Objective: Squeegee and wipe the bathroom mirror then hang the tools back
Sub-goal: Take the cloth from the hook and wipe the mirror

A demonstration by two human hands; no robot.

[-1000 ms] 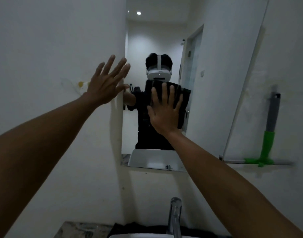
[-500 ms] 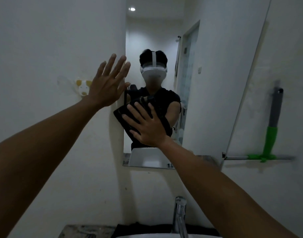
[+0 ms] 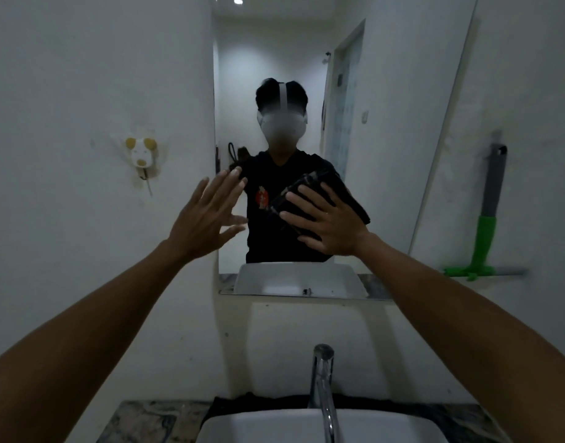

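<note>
The mirror (image 3: 380, 129) hangs on the white wall ahead. My right hand (image 3: 330, 223) lies flat on a dark folded cloth (image 3: 348, 193) and presses it against the lower middle of the glass. My left hand (image 3: 207, 215) is spread open with its fingers apart, over the mirror's left edge, holding nothing. A squeegee (image 3: 485, 231) with a grey and green handle hangs blade-down on the wall to the right of the mirror.
A small animal-shaped wall hook (image 3: 141, 155) is stuck left of the mirror. Below me are a chrome tap (image 3: 322, 378), a white basin (image 3: 306, 426) and a marbled counter (image 3: 140, 420). A dark cloth lies behind the basin.
My right hand has slid the cloth down and then to the right across the glass. My left hand has dropped lower along the mirror's left edge. The view has tilted downwards.
</note>
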